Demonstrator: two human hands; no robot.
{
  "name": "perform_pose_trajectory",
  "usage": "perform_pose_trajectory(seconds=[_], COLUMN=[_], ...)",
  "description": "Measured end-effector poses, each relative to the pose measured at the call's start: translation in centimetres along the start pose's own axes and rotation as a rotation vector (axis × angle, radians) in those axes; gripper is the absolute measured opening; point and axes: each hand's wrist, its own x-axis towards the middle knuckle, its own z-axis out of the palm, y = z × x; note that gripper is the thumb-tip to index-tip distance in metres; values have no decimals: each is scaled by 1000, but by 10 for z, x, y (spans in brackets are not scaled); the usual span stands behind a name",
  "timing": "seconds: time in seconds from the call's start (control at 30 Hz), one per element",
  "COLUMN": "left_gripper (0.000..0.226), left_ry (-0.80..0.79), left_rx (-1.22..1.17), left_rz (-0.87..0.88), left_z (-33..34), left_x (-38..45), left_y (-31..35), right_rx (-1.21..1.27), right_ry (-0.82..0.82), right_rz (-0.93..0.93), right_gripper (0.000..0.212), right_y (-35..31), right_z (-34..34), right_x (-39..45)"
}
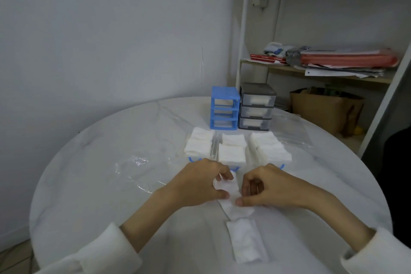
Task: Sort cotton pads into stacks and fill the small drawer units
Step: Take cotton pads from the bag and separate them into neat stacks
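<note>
Head view: both hands meet at mid-table over a strip of cotton pads (229, 189). Left hand (200, 181), grip pinching: thumb and curled fingers hold the strip's left side. Right hand (264, 187), grip pinching: thumb tip presses the strip near its middle, fingers curled above. The strip runs toward the person and lies flat on the table (93, 184). A second strip of pads (245, 242) lies just nearer, close to the near table edge, apart from both hands.

Just beyond the knuckles, three clear drawers sit side by side, heaped with square pads: left drawer (199, 144), middle drawer (232, 150), right drawer (268, 148). Their blue front rims nearly touch the hands.

Behind them, the blue drawer unit (224, 108) stands with open slots, touching the grey drawer unit (256, 107), whose drawers are in.

Crumpled clear plastic (133, 162) lies left of the hands; a flat clear bag (293, 129) lies far right. Round table edge curves wide on the left. Shelf (315, 71) stands beyond the table's right side.
</note>
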Motion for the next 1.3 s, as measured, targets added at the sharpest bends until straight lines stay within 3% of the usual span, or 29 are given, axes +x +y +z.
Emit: perform_pose_trajectory(seconds=[0.23,0.4,0.53,0.67,0.83,0.97,1.1,1.3], left_gripper=[28,27,24,22,33,40,24,16], left_ry=[39,92,165,261,447,443,441,509], left_rx=[17,11,-45,-295,-521,-639,-850,-915], left_rz=[-8,19,2,-32,-94,-160,-306,-414], left_z=[2,6,7,4,-5,-11,-15,-12], left_x=[0,-2,1,4,11,18,27,46], left_y=[1,-1,-2,-3,-7,-11,-12,-15], right_rx=[28,-66,3,3,181,273,323,490], right_ry=[-7,66,1,-21,111,184,375,626], right_rz=[-24,29,-48,-73,-63,-55,-14,71], right_gripper=[4,26,11,5,11,20,23,23], right_y=[1,5,5,8,16,24,33,34], right_z=[0,1,4,-1,-9,-16,-34,-58], right_x=[-2,-3,0,0,-1,2,8,38])
